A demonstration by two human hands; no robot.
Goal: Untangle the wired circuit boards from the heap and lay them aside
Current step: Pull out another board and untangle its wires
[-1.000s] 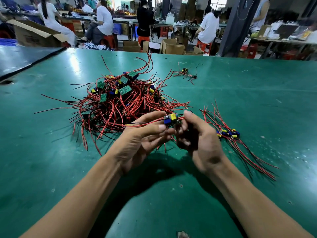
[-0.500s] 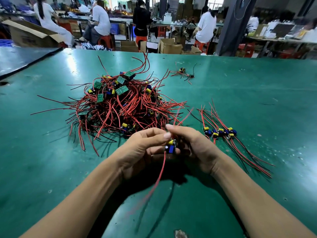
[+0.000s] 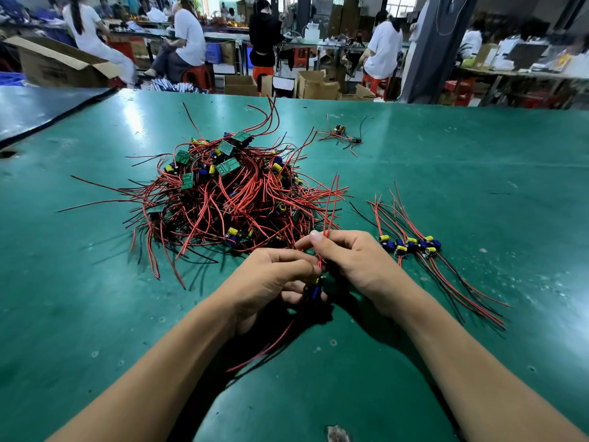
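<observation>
Green matting covers the table [image 3: 478,173]; behind it people [image 3: 188,36] sit at benches among cardboard boxes [image 3: 315,84]; the heap [image 3: 229,199] of red-wired circuit boards lies left of centre; at its near edge both hands meet above the table; the left hand [image 3: 271,282] curls its fingers round one small board [image 3: 315,290]; the right hand [image 3: 357,260] pinches this board's red wires [image 3: 330,212], which rise above the fingers; other wires hang toward the near side; at the right a row of boards [image 3: 411,245] lies apart from the heap; one stray bundle [image 3: 341,135] lies far.
</observation>
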